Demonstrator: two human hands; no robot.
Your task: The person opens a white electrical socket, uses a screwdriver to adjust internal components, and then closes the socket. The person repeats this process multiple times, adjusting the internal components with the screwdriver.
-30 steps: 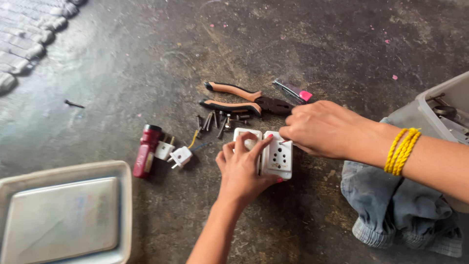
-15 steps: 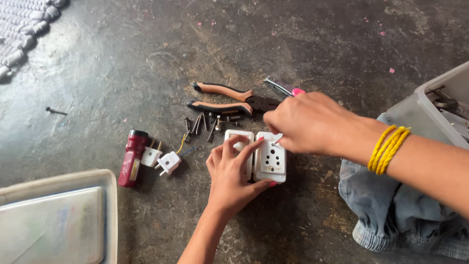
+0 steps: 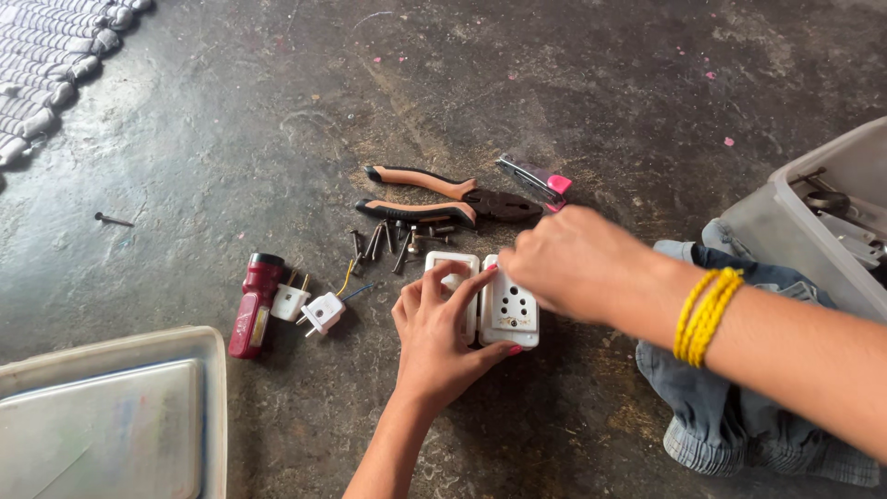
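Two hands on the white plastic socket plate (image 3: 506,312): your left hand (image 3: 439,333) clamps it, fingers spread; right hand (image 3: 568,263) curled over its far edge, grip unclear.

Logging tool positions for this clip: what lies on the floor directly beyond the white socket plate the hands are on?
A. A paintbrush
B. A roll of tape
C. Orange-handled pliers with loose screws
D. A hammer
C: the orange-handled pliers lie just beyond the white socket plate, with loose screws scattered between them.
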